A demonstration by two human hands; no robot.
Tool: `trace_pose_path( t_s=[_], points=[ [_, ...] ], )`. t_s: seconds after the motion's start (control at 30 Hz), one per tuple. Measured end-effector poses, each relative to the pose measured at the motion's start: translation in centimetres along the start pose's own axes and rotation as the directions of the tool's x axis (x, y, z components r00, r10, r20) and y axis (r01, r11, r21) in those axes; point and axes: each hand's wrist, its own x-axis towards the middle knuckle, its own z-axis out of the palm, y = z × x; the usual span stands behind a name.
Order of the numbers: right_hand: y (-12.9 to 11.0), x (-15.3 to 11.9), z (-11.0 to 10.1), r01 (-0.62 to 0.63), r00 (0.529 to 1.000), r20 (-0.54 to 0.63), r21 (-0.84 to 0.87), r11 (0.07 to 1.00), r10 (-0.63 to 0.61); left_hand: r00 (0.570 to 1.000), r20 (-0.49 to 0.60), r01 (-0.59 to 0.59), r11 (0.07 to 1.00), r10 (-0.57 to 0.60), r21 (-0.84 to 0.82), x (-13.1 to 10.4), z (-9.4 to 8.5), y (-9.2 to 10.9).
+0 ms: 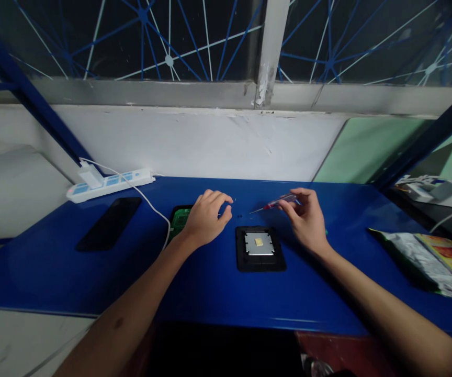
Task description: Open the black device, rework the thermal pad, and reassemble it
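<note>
In my right hand (306, 220) is a small screwdriver (283, 200) with a clear and red handle, its thin shaft slanting down to the left. Near its tip, several tiny dark screws (239, 215) lie on the blue table. My left hand (209, 215) hovers over the table, thumb and forefinger curved and apart, with nothing visible between them. Partly behind it, a green circuit board (179, 219) sits in a black casing. Between my forearms lies a square black cover (260, 265) bearing a silver metal plate (266, 249) and a small yellowish pad (259, 242).
A black phone (109, 224) lies at left, in front of a white power strip (112, 184) with a plugged-in adapter. Its white cable (143, 195) runs towards my left wrist. A shiny packet (426, 262) rests at right. Blue frame posts and a wall bound the table (218, 293).
</note>
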Motion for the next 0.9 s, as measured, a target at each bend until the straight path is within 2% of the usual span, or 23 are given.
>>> trace_pose_path(
  t_s=[0.23,0.57,0.9],
  points=[
    [0.9,-0.2,0.7,-0.026,0.999,0.035,-0.018,0.999,0.027,0.999,0.043,-0.031,0.998,0.028,0.05,-0.2,0.0,0.3],
    [1.2,-0.1,0.9,-0.026,0.998,0.063,-0.072,0.997,0.031,0.996,0.075,-0.06,0.997,0.057,0.038,-0.3,0.2,0.3],
    [1.1,-0.1,0.9,-0.055,0.996,0.07,-0.022,0.998,0.057,0.994,0.092,-0.064,0.997,0.061,0.033,-0.4,0.2,0.4]
  ],
)
